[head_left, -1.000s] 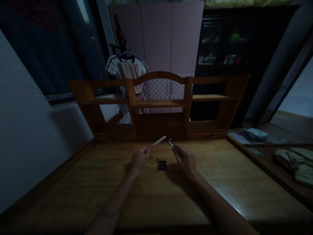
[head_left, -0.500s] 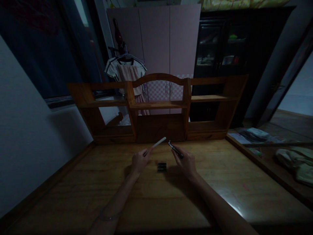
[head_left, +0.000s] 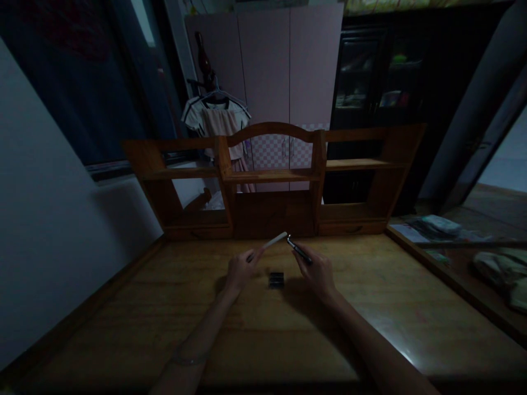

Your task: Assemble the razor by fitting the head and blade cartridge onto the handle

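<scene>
My left hand is closed around the dark end of a slim white stick, which points up and to the right. My right hand grips a black pen-like tool with a shiny, bent metal tip. The stick's pale end and the metal tip almost meet above the desk; whether they touch I cannot tell. Between and below my hands, a small black ridged object lies on the wooden desk. Dim light hides its details.
A wooden shelf unit stands along the desk's far edge. Beyond it are a pink wardrobe, clothes on a hanger and a dark cabinet. A raised wooden edge borders the right side, with a cloth bundle past it.
The white stick's end and the tool's metal tip have come slightly closer together. The whole view has shifted a little; both grips look the same.
</scene>
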The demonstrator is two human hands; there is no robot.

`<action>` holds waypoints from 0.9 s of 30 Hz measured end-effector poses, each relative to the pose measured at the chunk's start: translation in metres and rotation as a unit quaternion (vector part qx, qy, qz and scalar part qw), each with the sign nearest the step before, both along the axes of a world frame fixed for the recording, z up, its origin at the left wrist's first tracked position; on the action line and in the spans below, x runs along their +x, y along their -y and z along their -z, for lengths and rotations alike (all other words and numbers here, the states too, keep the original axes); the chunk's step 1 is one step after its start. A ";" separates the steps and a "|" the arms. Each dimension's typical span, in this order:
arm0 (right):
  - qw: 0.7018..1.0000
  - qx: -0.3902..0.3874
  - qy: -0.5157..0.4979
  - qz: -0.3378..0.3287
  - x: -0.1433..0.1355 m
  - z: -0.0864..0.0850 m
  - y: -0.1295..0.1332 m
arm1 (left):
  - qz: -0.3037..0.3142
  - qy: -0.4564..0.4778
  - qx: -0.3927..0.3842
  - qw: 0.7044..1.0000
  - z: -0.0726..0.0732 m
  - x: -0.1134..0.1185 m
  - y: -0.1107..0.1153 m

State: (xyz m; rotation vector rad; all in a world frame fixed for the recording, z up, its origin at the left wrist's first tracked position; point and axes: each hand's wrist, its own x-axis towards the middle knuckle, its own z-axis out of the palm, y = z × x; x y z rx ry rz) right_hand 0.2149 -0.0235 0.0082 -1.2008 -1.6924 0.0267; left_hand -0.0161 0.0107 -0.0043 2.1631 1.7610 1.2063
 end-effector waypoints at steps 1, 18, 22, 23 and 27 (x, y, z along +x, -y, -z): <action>1.000 0.000 0.001 0.001 0.000 0.000 0.000 | 0.008 -0.005 0.001 1.000 0.000 0.001 0.001; 1.000 -0.002 0.003 0.003 -0.001 -0.004 0.002 | 0.020 0.011 -0.031 0.999 -0.003 0.006 0.003; 1.000 -0.001 0.002 0.004 -0.001 -0.004 0.001 | 0.020 0.013 -0.035 0.999 -0.002 0.005 0.002; 1.000 -0.001 0.003 0.005 -0.001 -0.004 0.001 | 0.027 0.012 -0.037 0.999 -0.002 0.005 0.003; 1.000 0.001 0.008 0.004 0.000 -0.004 0.001 | 0.036 0.011 -0.047 0.998 -0.004 0.008 0.006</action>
